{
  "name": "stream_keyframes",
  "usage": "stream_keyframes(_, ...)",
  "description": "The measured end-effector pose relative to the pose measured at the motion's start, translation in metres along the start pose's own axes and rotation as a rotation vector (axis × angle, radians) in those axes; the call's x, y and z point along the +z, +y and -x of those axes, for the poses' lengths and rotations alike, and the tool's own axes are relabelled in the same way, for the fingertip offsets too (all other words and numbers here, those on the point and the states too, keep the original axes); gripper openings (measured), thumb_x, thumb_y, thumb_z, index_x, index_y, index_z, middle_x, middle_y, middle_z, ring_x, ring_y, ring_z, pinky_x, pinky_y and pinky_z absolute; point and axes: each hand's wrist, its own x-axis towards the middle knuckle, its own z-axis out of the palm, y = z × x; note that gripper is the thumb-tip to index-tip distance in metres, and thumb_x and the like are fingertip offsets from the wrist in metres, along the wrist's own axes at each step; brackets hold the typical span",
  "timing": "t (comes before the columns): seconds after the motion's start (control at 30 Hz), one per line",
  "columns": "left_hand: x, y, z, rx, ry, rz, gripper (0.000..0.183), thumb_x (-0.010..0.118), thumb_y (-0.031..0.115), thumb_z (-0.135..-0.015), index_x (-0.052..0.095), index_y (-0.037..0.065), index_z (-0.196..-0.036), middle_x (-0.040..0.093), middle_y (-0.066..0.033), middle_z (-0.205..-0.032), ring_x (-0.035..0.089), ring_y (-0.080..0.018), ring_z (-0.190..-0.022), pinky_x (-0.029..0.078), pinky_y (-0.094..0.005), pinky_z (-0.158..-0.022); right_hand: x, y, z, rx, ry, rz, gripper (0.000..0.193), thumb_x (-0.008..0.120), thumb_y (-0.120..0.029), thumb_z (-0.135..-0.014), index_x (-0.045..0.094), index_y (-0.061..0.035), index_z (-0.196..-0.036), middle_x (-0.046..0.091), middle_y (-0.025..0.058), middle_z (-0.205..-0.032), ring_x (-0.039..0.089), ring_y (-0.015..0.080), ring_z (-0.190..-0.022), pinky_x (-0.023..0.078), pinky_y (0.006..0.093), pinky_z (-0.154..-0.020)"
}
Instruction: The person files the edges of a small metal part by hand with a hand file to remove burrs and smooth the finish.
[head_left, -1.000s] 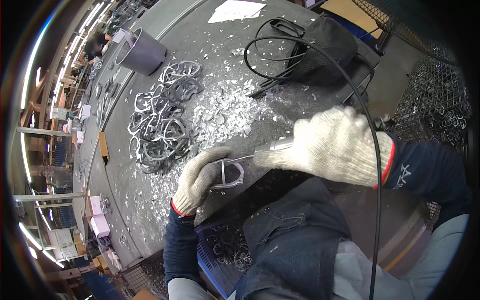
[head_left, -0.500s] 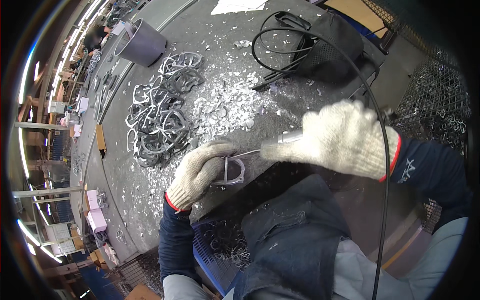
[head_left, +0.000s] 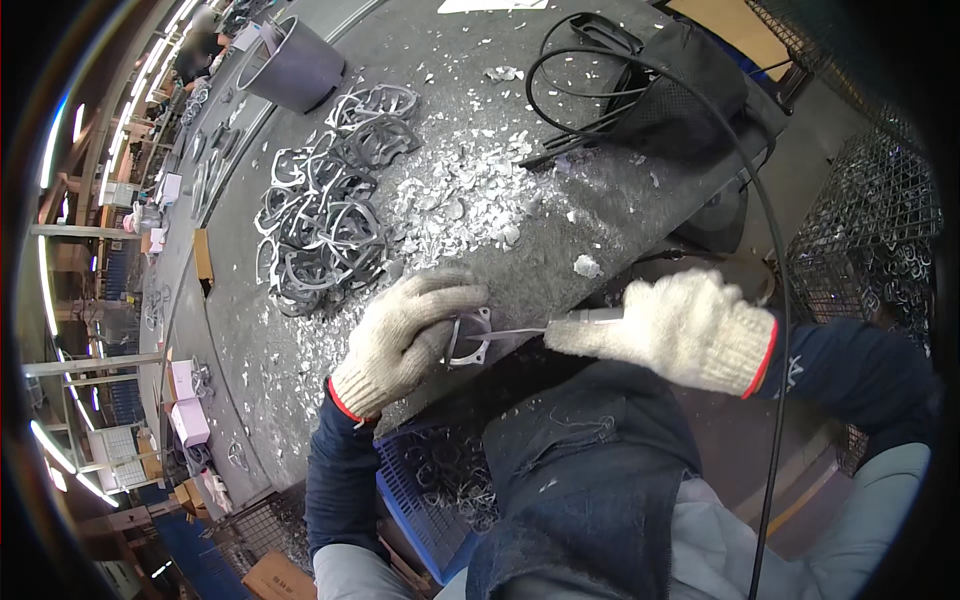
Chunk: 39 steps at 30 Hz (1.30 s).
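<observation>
Both my hands wear white knit gloves with red cuffs. At the table's near edge, my left hand (head_left: 412, 332) is closed round a small silver metal frame (head_left: 484, 350), whose open loop sticks out past the fingers. My right hand (head_left: 680, 330) grips a thin-bladed scraper (head_left: 516, 331), thumb stretched along its handle. The tip of the blade reaches into the frame's opening; exact contact is too small to make out. A heap of similar metal frames (head_left: 320, 235) lies on the table beyond my left hand.
White shavings (head_left: 460, 205) cover the table (head_left: 400, 50) middle. A grey bucket (head_left: 292, 70) stands far left, a black bag (head_left: 680, 90) far right. A black cable (head_left: 775, 400) runs down past my right arm. Below is a blue crate (head_left: 412, 515) of metal parts; wire baskets (head_left: 860, 210) stand right.
My right hand has moved down and slightly right with the scraper. The frame has turned in my left hand, and the blade now reaches into its opening. The whole view has shifted slightly.
</observation>
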Motion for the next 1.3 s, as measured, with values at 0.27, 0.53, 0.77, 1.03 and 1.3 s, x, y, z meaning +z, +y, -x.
stream_keyframes(0.27,0.019,-0.007,0.042,-0.076,0.170,-0.104,0.058,0.071,-0.006,-0.091,0.081,0.007,-0.146,0.071,-0.0245,-0.163,0.065,-0.0485,-0.154,0.046,-0.0555,-0.135,0.032,-0.011,0.003,-0.136,0.056,-0.239,0.079,0.065,-0.013,-0.112,0.046,-0.0399,-0.183,0.082,0.0174,-0.096,0.083,0.0372,-0.077,0.070,0.0518,-0.072)
stream_keyframes(0.53,0.065,-0.002,0.062,-0.283,0.439,-0.253,0.082,0.090,0.008,-0.084,0.068,0.005,-0.162,0.077,-0.0220,-0.153,0.072,-0.0455,-0.138,0.054,-0.0547,-0.120,0.019,-0.003,0.021,-0.149,0.135,-0.458,0.081,0.076,-0.016,-0.105,0.051,-0.0307,-0.180,0.081,0.0146,-0.095,0.083,0.0317,-0.079,0.068,0.0468,-0.072)
stream_keyframes(0.77,0.071,-0.005,0.055,-0.198,0.435,-0.393,0.074,0.089,0.002,-0.085,0.073,0.007,-0.158,0.076,-0.0194,-0.153,0.070,-0.0466,-0.139,0.056,-0.0575,-0.120,0.021,0.003,-0.006,-0.164,0.148,-0.134,0.076,0.074,-0.017,-0.107,0.055,-0.0409,-0.177,0.075,0.0136,-0.082,0.081,0.0340,-0.071,0.067,0.0490,-0.064)
stream_keyframes(1.03,0.073,-0.010,0.057,-0.195,0.407,-0.402,0.073,0.086,0.002,-0.089,0.072,0.011,-0.160,0.074,-0.0196,-0.155,0.070,-0.0462,-0.139,0.054,-0.0581,-0.120,-0.017,0.044,-0.048,-0.194,0.169,0.185,0.080,0.072,-0.015,-0.108,0.050,-0.0512,-0.177,0.072,0.0118,-0.079,0.079,0.0340,-0.068,0.063,0.0472,-0.058)
stream_keyframes(1.3,0.065,0.010,0.054,-0.254,0.314,-0.442,0.084,0.098,0.020,-0.078,0.071,0.015,-0.158,0.070,-0.0189,-0.158,0.066,-0.0478,-0.143,0.050,-0.0616,-0.120,-0.011,0.030,-0.033,-0.163,-0.023,-0.136,0.076,0.075,-0.017,-0.106,0.057,-0.0475,-0.173,0.077,0.0154,-0.087,0.079,0.0391,-0.071,0.066,0.0509,-0.065)
